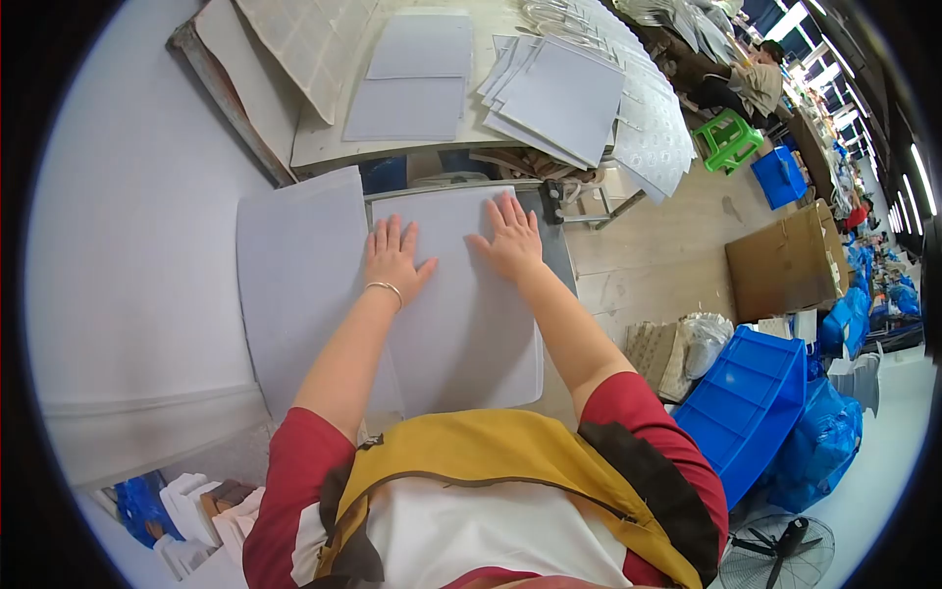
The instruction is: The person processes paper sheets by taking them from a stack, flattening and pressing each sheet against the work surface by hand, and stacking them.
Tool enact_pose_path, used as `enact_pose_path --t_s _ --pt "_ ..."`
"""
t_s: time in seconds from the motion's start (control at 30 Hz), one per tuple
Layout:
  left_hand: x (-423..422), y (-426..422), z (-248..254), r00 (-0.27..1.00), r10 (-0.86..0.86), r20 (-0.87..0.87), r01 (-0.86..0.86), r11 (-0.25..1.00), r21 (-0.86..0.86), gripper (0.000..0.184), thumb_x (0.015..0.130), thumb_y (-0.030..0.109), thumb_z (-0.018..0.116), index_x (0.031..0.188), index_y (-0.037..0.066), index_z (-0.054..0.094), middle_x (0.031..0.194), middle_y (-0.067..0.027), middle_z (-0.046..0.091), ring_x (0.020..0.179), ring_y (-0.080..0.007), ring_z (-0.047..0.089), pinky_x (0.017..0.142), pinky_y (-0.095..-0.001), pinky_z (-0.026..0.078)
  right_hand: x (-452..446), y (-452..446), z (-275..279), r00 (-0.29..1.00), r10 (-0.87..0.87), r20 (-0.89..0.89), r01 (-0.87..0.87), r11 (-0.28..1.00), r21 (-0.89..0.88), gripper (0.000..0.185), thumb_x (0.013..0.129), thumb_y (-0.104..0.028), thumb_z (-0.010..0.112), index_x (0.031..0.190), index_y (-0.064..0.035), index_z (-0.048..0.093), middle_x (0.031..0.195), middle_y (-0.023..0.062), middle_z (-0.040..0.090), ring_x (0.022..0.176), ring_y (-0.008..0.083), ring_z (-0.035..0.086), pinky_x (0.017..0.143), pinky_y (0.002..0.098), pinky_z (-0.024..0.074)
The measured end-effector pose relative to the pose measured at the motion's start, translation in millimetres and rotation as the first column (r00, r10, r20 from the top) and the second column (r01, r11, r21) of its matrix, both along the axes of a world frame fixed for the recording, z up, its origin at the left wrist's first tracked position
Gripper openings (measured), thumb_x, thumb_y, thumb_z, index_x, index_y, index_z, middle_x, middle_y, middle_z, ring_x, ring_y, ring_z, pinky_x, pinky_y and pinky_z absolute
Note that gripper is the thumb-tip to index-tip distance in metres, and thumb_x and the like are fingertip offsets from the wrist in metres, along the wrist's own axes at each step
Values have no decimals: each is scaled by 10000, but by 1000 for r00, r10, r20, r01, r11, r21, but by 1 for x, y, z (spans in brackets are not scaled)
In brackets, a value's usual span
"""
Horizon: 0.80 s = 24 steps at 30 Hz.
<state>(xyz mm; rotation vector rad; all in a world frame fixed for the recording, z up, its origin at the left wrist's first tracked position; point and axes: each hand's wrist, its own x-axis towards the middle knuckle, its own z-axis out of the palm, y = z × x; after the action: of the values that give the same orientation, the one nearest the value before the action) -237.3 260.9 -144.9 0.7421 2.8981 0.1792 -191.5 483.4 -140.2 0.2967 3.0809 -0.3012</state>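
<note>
Both my hands lie flat on a white sheet (461, 324) in front of me. My left hand (394, 257) presses near its left edge, fingers spread, with a bracelet on the wrist. Near the sheet's far right corner rests my right hand (510, 239), its fingers apart and thumb stretched out. Neither hand grips anything. A second large white sheet (299, 285) lies on the left, its edge alongside the first one. Beneath the right side of the sheet shows a dark board or table surface (559, 255). A black clamp-like part (552, 203) sits at its far right corner.
Beyond is a table (319, 147) with white panels (407, 79) and a fanned stack of white boards (564, 98). On the right are a green stool (726, 140), a cardboard box (785, 260), a blue crate (741, 402) and a fan (778, 550). A person (760, 83) sits farther off.
</note>
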Motion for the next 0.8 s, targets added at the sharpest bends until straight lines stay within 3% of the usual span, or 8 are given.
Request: enact_pose_path --t_s 0.27,0.63,0.8 --pt "0 1 2 1000 -14 18 14 1000 10 757 921 560 438 1508 115 265 1585 -166 143 1464 -352 111 1183 -452 95 8 -3 -2 995 -69 66 65 996 61 785 932 -624 362 1514 -114 234 1591 60 190 1473 206 148 1175 498 118" --pt "-2 3 2 996 -66 53 63 996 59 765 911 556 460 1505 114 270 1581 -167 153 1467 -343 101 1185 -450 86 13 -4 -2 985 -126 115 116 989 86 800 933 -607 371 1523 -98 193 1598 70 160 1479 222 122 1182 471 101" --pt "-4 3 -1 1000 4 27 -6 999 54 781 900 573 473 1506 122 274 1582 -152 164 1467 -340 104 1184 -449 96 0 -5 -3 989 -105 105 97 992 77 798 938 -604 362 1527 -98 181 1602 67 147 1480 219 114 1185 472 86"
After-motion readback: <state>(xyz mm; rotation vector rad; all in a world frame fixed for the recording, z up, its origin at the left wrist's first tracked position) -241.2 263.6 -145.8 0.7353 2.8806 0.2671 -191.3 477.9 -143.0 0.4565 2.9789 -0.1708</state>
